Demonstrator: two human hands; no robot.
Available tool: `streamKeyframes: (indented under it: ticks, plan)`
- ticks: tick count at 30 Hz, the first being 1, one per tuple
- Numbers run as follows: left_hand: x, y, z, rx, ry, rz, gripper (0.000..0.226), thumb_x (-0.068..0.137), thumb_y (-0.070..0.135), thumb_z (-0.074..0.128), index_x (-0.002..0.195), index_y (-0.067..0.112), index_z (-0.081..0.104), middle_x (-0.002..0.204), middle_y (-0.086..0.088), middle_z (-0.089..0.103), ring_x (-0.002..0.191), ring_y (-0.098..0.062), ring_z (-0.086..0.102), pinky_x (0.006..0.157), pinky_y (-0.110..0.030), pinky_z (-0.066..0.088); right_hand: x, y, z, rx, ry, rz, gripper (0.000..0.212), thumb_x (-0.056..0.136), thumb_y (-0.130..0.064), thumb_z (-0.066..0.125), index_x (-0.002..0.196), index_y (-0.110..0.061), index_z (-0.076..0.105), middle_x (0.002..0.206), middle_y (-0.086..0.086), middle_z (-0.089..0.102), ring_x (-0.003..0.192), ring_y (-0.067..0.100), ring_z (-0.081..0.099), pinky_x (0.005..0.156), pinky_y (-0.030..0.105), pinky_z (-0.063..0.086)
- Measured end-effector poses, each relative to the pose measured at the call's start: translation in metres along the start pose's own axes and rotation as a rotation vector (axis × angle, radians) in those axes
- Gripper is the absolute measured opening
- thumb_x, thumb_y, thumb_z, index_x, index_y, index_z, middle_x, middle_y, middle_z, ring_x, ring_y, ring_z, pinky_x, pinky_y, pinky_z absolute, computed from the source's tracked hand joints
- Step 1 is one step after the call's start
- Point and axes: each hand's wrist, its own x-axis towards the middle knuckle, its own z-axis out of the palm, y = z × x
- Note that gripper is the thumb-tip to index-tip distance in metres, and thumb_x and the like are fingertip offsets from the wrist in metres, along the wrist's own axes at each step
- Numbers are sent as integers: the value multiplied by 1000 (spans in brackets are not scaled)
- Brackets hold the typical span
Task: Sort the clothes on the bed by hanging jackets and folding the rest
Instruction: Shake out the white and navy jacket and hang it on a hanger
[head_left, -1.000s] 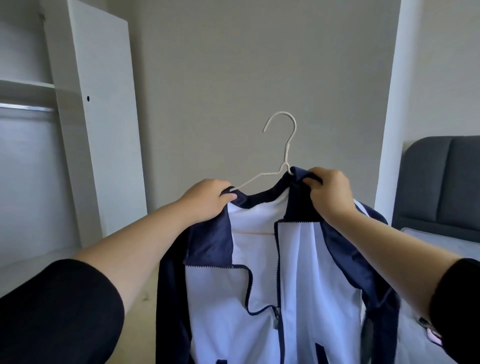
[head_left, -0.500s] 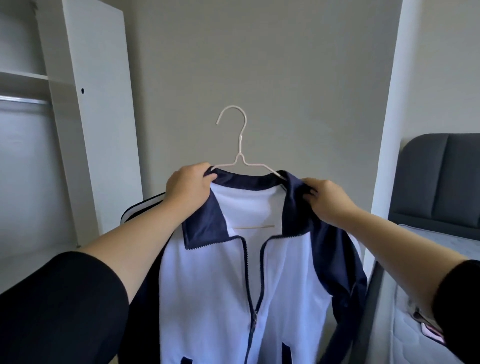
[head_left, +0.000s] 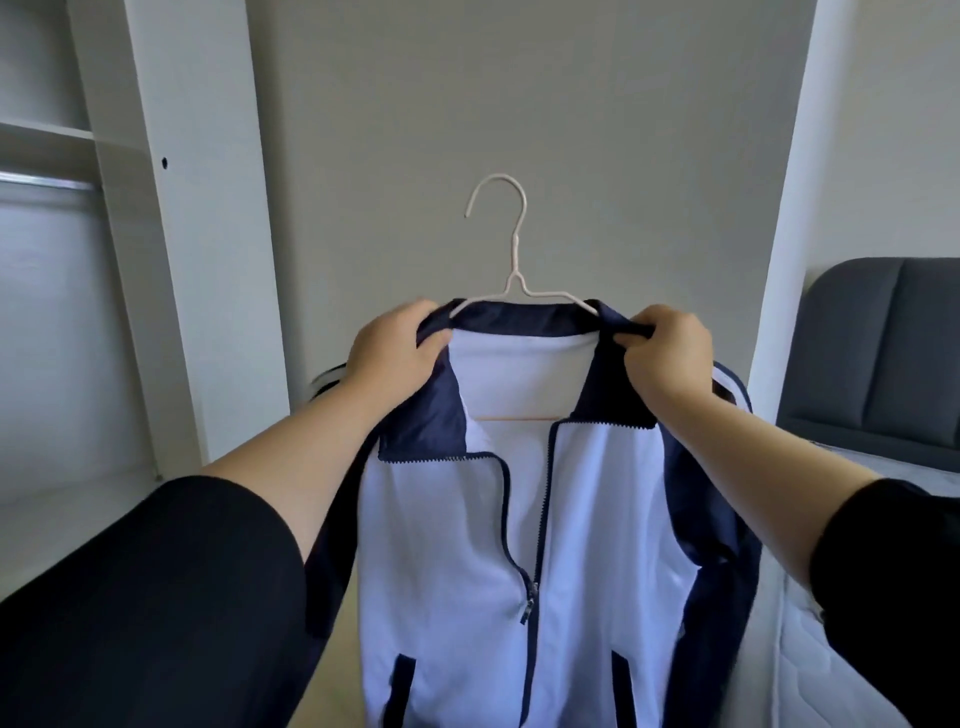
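Nearest, the left hand (head_left: 395, 348) and right hand (head_left: 670, 353) hold the jacket (head_left: 467, 519) up in the air by its navy collar, fingers (head_left: 644, 364) curled and pinching one side each. The hanger (head_left: 511, 249), tilted a second ago, now stands upright in the middle of the collar with both shoulders seated. The jacket looks ready for the wardrobe rail (head_left: 47, 182) far left, away from the bed (head_left: 878, 353).

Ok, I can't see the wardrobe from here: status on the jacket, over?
Left hand grips jacket collar, right hand pinches its other side. Jacket sits on white hanger, not yet on wardrobe rail. Nothing seen blocking the rail.
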Motion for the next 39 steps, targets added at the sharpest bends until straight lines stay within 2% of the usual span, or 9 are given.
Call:
streamKeyframes:
  ticks: [3, 7, 14, 19, 24, 26, 29, 36, 39]
  plan:
    - [2, -10, -4, 247, -437, -87, 25, 95, 30, 54, 79, 11, 56, 85, -7, 61, 87, -30, 57, 70, -33, 40, -9, 13, 0, -16, 37, -1, 11, 83, -9, 57, 89, -13, 65, 78, 5, 61, 77, 27, 52, 66, 31, 38]
    - [3, 6, -5, 139, -108, -80, 29, 92, 23, 59, 69, 6, 52, 70, -10, 56, 71, -30, 49, 59, -32, 30, -2, 12, -6, -18, 82, -98, 3, 84, -15, 60, 86, -12, 59, 81, 6, 62, 76, 27, 52, 65, 33, 38]
    - [7, 20, 0, 128, 25, 21, 28, 89, 19, 63, 68, 3, 52, 68, -15, 55, 66, -29, 43, 61, -35, 32, 6, 6, -16, -236, 78, -249, 20, 86, -20, 61, 82, -13, 43, 73, 7, 52, 66, 30, 43, 56, 34, 28]
    - [15, 17, 1, 231, -516, -36, 22, 87, 20, 67, 71, 8, 58, 74, -9, 59, 74, -25, 52, 62, -30, 35, 8, 22, -17, -329, -12, -112, 21, 84, -21, 61, 78, -14, 42, 64, 0, 44, 66, 30, 44, 51, 32, 25]
    - [13, 25, 11, 106, -162, -71, 32, 87, 19, 64, 60, 13, 50, 61, -3, 51, 67, -28, 47, 55, -31, 29, 12, 21, -32, -15, -241, -127, 22, 87, -24, 61, 106, -19, 52, 80, 3, 60, 75, 23, 54, 64, 29, 38]
    - [13, 27, 16, 91, -138, -66, 37, 87, 17, 64, 56, 17, 44, 58, 0, 48, 65, -25, 45, 52, -31, 28, 17, 18, -41, 1, -322, -157, 3, 92, -20, 55, 89, -19, 57, 70, 1, 56, 69, 20, 49, 57, 23, 36]
    - [12, 32, 24, 84, -129, -71, 36, 87, 16, 62, 56, 17, 44, 57, 0, 47, 63, -24, 44, 50, -26, 28, 19, 15, -49, -95, -356, -171, 35, 92, -11, 54, 59, -18, 46, 56, -2, 42, 61, 20, 38, 48, 21, 28]
    - [13, 46, 21, 347, -130, 181, 9, 92, 16, 56, 91, 8, 54, 88, -8, 58, 85, -32, 54, 63, -35, 34, 13, 13, -47, -112, 41, -164, 19, 88, -8, 53, 70, -14, 52, 58, -3, 46, 57, 23, 42, 49, 28, 24]
    - [11, 47, 14, 467, -237, 453, 50, 91, 27, 58, 137, 17, 42, 124, -2, 54, 112, -26, 51, 85, -37, 43, 12, 20, -50, -152, 113, -154, 17, 89, -7, 49, 73, -13, 51, 56, -5, 43, 60, 27, 39, 48, 28, 22]
